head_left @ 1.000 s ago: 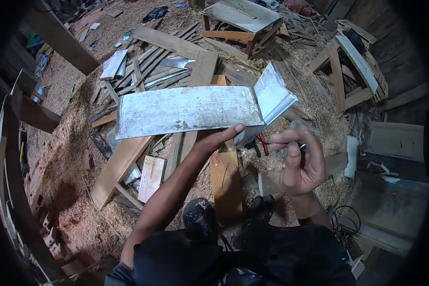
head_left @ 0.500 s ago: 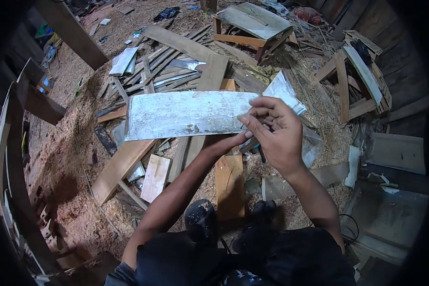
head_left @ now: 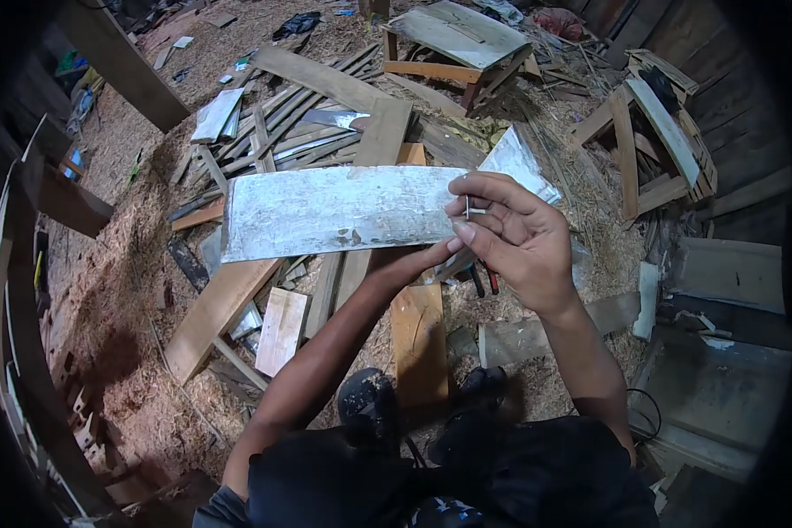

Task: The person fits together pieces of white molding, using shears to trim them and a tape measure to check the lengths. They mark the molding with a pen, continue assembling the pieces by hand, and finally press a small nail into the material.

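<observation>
A whitish, weathered wooden board is held level across the middle of the head view. My left hand supports it from below near its right end; the thumb shows at the lower edge and the other fingers are hidden underneath. My right hand is at the board's right end, with thumb and forefinger pinching a thin nail that stands upright between them. Just below the hands, a pair of red and black tool handles shows; the rest of that tool is hidden.
Loose planks and a handsaw lie in a pile ahead on wood shavings. Beyond stands a low wooden table. A wooden frame leans at the right, and a post rises at the left.
My right thumb and forefinger have come together at the board's end, and the nail now shows between them. The red and black handles have come into sight. The board stays nearly in place.
</observation>
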